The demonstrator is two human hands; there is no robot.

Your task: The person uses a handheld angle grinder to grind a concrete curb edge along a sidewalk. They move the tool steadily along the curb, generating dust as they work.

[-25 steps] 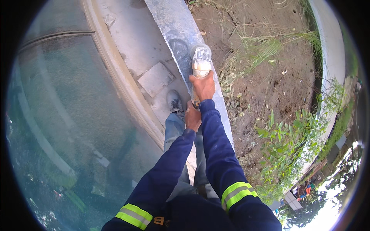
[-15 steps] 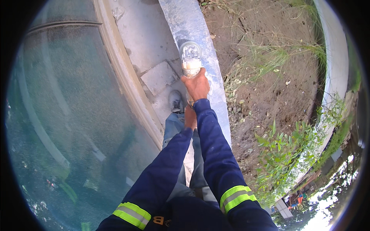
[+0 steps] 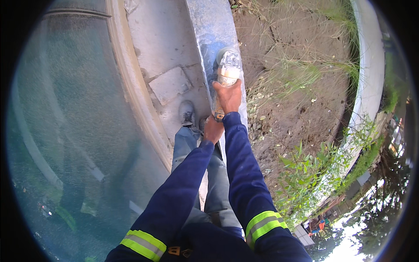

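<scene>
Head view: R hand point(image 3: 228, 97), bare, is wrapped round the barrel of a dusty off-white power tool w/ a round disc at its head point(image 3: 228, 73), thumb on the L side. L hand point(image 3: 213, 129), also bare, is lower, closed round the tool's rear end; its fingers are partly hidden. Tool lies lengthwise along a long, flat-topped grey-blue ledge point(image 3: 214, 22), head btwn the ledge's two long edges, a bit nearer the R one; rear end is by the L edge. Can't tell if the disc touches the surface.

Both arms: navy sleeves point(image 3: 244, 170) w/ yellow-and-grey reflective bands point(image 3: 267, 223). Off the ledge's L edge: pale dusty concrete floor point(image 3: 163, 39) w/ a squarish grey slab point(image 3: 170, 85), a grey lace-up shoe point(image 3: 187, 112) near it, faded blue jeans point(image 3: 185, 142) above the shoe. Farther L, a beige frame point(image 3: 124, 72) borders a big teal glass pane point(image 3: 78, 126). Off the ledge's R edge: brown soil bed point(image 3: 292, 109) w/ thin grass point(image 3: 301, 81), leafy green plant point(image 3: 307, 174), curved whitish wall point(image 3: 371, 65) beyond.
</scene>
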